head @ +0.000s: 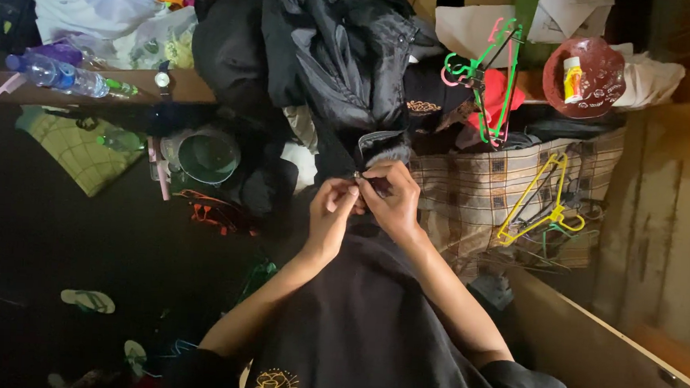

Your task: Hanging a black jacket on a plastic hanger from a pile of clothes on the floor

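From the head camera, your left hand (330, 209) and right hand (396, 197) meet at the middle of the picture, fingertips pinched narrow on a small metal fastener (357, 175) at the edge of the black jacket (344, 60) that hangs just above them, so the step in hand looks like joining or working that fastener. Whether it is a zipper pull or a button is too small to tell, and the next move seems to call for a steady pinch from both hands. Near your right lie a checked cloth (471, 189) and yellow hangers (545, 204); green hangers (493, 68) hang above.
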